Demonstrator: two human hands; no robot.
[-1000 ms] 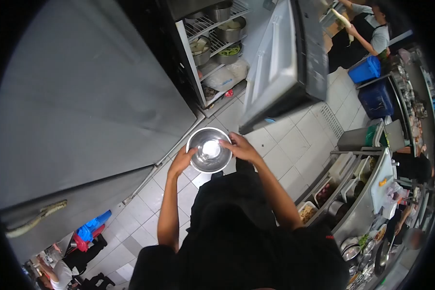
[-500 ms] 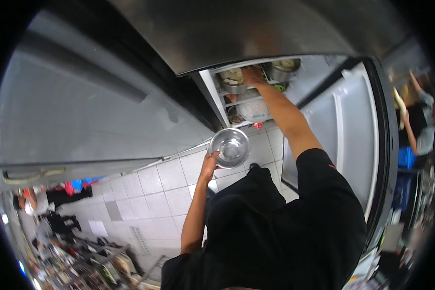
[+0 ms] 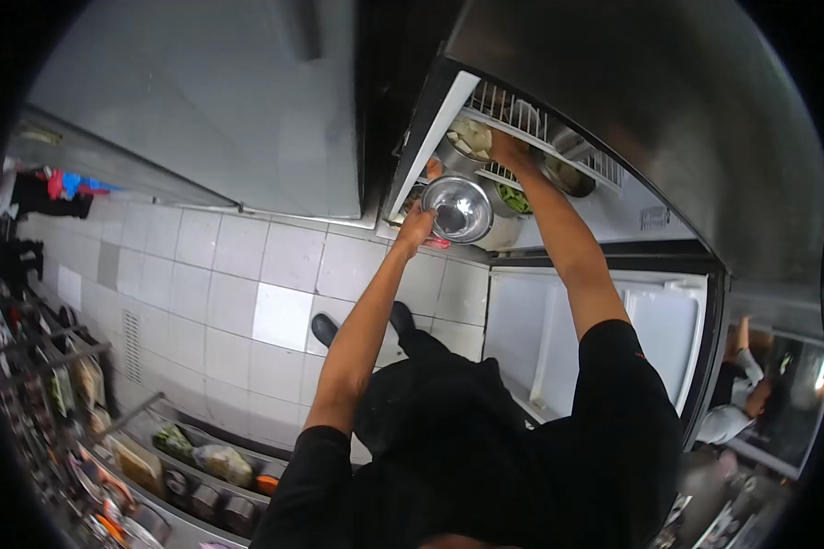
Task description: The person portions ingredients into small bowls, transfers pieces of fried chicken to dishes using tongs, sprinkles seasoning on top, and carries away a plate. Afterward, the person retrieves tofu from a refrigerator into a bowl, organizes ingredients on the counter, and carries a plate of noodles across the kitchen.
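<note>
My left hand point(image 3: 417, 229) grips the near-left rim of a shiny metal mixing bowl point(image 3: 474, 215), which looks empty and is held in front of the refrigerator's lower shelves. Deep in the open refrigerator, my right hand point(image 3: 507, 151) reaches beside a metal pot point(image 3: 465, 162) with pale, chunky pieces in it. Its fingers point away from me and blur into the shadow, so what they touch or hold does not show. To the right of that hand stands another round metal container point(image 3: 569, 176). Below the hand are green vegetables point(image 3: 514, 198) in a container.
White wire shelves point(image 3: 513, 114) cross the refrigerator. Its door point(image 3: 558, 329) stands open to my right. Grey steel cabinets rise at the left. Behind me is a counter with food containers point(image 3: 224, 465). Another person point(image 3: 737, 412) is at the far right.
My view has turned and come closer to the refrigerator. My left hand has brought the bowl up to the shelves. My right hand stays among the containers inside.
</note>
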